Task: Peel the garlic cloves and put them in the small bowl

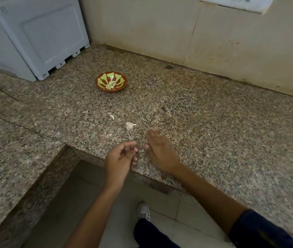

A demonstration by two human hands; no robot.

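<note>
A small red bowl [111, 81] with a green pattern stands on the speckled granite counter [204, 122], holding several peeled garlic cloves [110, 85]. Nearer to me lie a small white clove piece [112, 116] and a larger unpeeled piece of garlic [130, 125]. My right hand [160, 152] hovers flat and blurred just below that larger piece, fingers extended. My left hand [120, 157] is at the counter's front edge, palm turned up, fingers loosely curled, holding nothing that I can see.
A white plastic appliance [33, 36] stands at the back left corner against the tiled wall [196, 33]. The counter has an L-shaped cut-out; below it are floor tiles and my shoe [143, 211].
</note>
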